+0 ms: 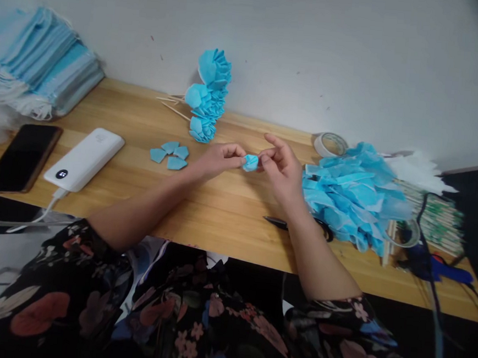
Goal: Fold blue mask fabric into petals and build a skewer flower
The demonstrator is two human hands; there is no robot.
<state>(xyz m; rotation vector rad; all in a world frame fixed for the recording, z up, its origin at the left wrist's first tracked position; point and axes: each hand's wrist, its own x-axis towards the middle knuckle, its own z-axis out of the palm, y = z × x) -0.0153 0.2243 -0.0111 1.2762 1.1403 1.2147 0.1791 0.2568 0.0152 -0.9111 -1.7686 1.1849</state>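
Note:
Over the wooden table (220, 210), my left hand (219, 160) and my right hand (281, 168) both pinch one small blue fabric petal piece (250, 162) between their fingertips. The left fingers are curled onto its left side. The right thumb and fingers close on its right side, with the index finger raised. To the left of my hands lie several loose cut blue petals (169, 155). Behind them, finished blue fabric flowers (208, 96) on wooden sticks lean by the wall.
A heap of blue cut fabric scraps (351, 193) lies right of my right hand, black-handled scissors (279, 222) partly under my wrist. A tape roll (329, 144), a white power bank (84, 158), a phone (21, 157), stacked face masks (36, 64) and a blue glue gun (439, 266) are around.

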